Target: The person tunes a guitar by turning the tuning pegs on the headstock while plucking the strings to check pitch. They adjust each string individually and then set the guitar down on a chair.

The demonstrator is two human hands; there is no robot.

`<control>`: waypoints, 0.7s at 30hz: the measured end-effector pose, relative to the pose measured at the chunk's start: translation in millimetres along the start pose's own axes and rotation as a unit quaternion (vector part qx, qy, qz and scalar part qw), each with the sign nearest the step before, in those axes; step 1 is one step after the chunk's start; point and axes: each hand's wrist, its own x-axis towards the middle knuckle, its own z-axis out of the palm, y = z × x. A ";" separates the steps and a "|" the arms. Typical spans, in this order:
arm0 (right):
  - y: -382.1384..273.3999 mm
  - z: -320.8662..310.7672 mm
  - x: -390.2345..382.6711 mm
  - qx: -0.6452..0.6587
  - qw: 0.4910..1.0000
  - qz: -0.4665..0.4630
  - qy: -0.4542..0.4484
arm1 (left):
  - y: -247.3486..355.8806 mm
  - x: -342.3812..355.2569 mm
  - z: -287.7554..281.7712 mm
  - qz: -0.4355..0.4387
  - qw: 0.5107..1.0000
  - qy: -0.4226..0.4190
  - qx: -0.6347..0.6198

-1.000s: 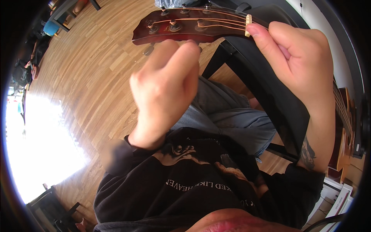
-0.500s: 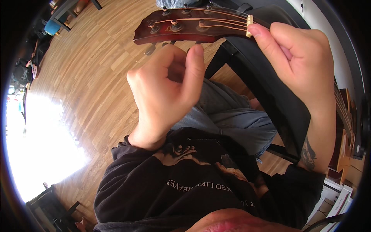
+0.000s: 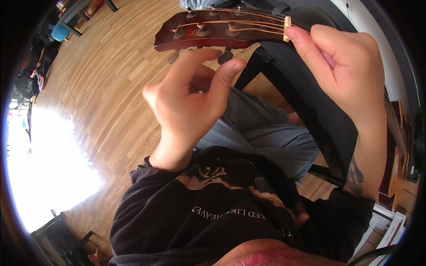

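A dark red-brown guitar headstock (image 3: 186, 37) lies across the top, with black-topped posts, copper-coloured strings and a pale nut (image 3: 287, 22). My left hand (image 3: 186, 95) is just below it, thumb and index apart with curled fingers behind; the index tip is beside a tuning knob (image 3: 225, 55), and whether it touches cannot be told. My right hand (image 3: 341, 75) is closed round the guitar neck just right of the nut, its thumb tip at the nut; the fingers behind the neck are hidden.
A black padded piece of furniture (image 3: 306, 102) runs diagonally beneath my right hand, beside my jeans-clad legs (image 3: 262, 142). A wooden instrument body (image 3: 395, 168) and white equipment (image 3: 390, 221) are at right. A dark table (image 3: 75, 13) and blue stool (image 3: 60, 32) stand at upper left.
My left thumb has moved away from the tuning knob and spread from the index finger, uncovering the knob. My right hand and the headstock have barely moved.
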 end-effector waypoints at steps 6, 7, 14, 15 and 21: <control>-0.4 -0.6 0.1 0.001 1.000 -0.002 -0.005 | 4.3 -0.9 7.3 -0.084 0.994 0.003 -0.067; -0.1 -0.5 1.0 0.000 1.000 -0.007 -0.004 | 5.4 -0.3 7.3 -0.090 0.993 0.004 -0.075; 0.5 -0.9 0.8 -0.002 1.000 -0.011 -0.006 | 4.6 3.1 10.6 0.045 0.998 0.031 0.003; 0.7 -1.1 1.4 -0.004 1.000 -0.014 -0.005 | -0.6 4.8 11.8 0.105 0.994 0.026 0.023; 1.3 -1.2 0.5 -0.001 1.000 -0.008 -0.002 | 4.0 3.6 -0.2 0.091 0.996 -0.017 -0.003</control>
